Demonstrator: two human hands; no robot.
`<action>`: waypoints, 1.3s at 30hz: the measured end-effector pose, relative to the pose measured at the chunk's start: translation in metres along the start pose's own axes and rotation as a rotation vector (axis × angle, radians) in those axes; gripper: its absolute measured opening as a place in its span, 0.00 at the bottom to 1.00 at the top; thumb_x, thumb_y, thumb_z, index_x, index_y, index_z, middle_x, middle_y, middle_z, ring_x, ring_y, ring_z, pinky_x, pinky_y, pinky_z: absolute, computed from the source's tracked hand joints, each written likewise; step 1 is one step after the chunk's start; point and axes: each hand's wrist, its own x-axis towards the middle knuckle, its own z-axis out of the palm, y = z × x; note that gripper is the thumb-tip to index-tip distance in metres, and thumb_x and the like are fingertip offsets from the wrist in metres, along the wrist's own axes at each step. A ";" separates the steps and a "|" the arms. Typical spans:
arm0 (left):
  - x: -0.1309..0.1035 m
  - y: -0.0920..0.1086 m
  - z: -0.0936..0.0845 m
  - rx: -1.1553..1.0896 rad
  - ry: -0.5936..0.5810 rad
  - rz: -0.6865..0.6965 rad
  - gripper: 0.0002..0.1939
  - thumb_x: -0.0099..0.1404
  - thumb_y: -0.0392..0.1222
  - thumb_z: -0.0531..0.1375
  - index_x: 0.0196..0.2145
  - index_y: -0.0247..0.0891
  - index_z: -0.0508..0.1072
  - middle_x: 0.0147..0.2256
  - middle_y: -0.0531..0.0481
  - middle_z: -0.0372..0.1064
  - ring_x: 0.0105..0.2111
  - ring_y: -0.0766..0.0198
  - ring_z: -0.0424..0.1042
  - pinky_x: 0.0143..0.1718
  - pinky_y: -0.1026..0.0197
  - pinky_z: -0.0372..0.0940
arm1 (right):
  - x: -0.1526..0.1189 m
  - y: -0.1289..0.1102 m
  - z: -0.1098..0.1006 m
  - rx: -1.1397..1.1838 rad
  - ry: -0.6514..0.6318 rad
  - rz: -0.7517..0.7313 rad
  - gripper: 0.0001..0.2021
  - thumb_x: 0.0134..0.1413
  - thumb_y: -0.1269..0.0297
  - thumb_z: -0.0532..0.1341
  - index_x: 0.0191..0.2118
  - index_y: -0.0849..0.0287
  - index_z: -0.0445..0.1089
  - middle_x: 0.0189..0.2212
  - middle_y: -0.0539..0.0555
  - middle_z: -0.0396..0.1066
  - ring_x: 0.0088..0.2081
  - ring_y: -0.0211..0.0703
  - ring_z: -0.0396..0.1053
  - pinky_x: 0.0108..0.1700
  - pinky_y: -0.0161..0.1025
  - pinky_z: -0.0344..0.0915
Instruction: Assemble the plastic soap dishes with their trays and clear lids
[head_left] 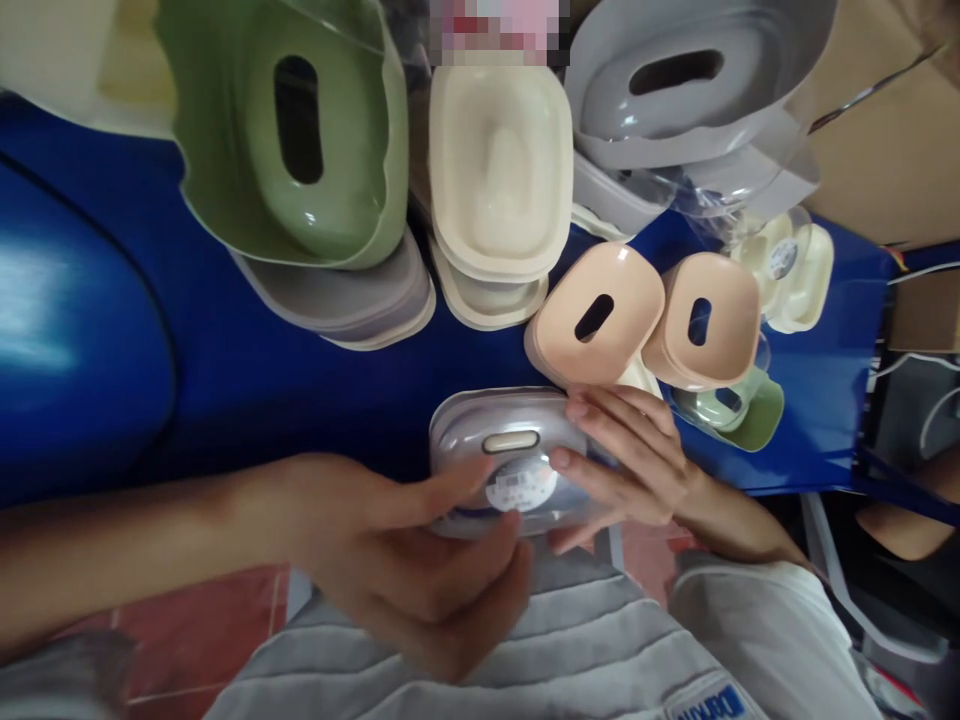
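A pale oval sticker (523, 487) with small dark print and a barcode-like block marks a slotted box (456, 428) at the lower center of the frame, its wording too blurred to read. At right, a second round sticker (783, 258) on or over a cream tray (816, 272) is equally illegible. Bold blue lettering, cut by the bottom edge, fills a patch (706, 703) on gray clothing (450, 645), its word unclear.

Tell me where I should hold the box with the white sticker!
The best grip is probably the rounded ends of the box: come from left and right together. Its long side runs across, and its smooth-looking top seems to give little to pinch.
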 end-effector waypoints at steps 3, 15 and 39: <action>0.005 0.003 0.001 0.012 0.023 -0.051 0.12 0.66 0.43 0.70 0.46 0.56 0.79 0.53 0.57 0.72 0.56 0.60 0.71 0.54 0.55 0.82 | -0.006 -0.004 -0.003 0.116 -0.016 0.028 0.23 0.59 0.43 0.72 0.56 0.44 0.77 0.62 0.55 0.77 0.71 0.60 0.67 0.64 0.57 0.75; 0.011 0.001 -0.004 -0.057 -0.143 -0.124 0.12 0.75 0.40 0.57 0.49 0.51 0.79 0.54 0.51 0.73 0.57 0.56 0.69 0.72 0.34 0.65 | -0.008 -0.003 0.002 -0.020 0.020 -0.032 0.23 0.58 0.36 0.71 0.52 0.42 0.77 0.59 0.49 0.77 0.70 0.57 0.68 0.64 0.52 0.73; 0.012 0.028 0.003 0.010 -0.193 -0.389 0.11 0.72 0.39 0.58 0.48 0.46 0.79 0.52 0.47 0.76 0.58 0.51 0.71 0.70 0.30 0.66 | 0.002 -0.003 0.002 -0.057 -0.143 -0.025 0.14 0.66 0.59 0.72 0.54 0.50 0.79 0.59 0.53 0.77 0.73 0.61 0.63 0.69 0.57 0.69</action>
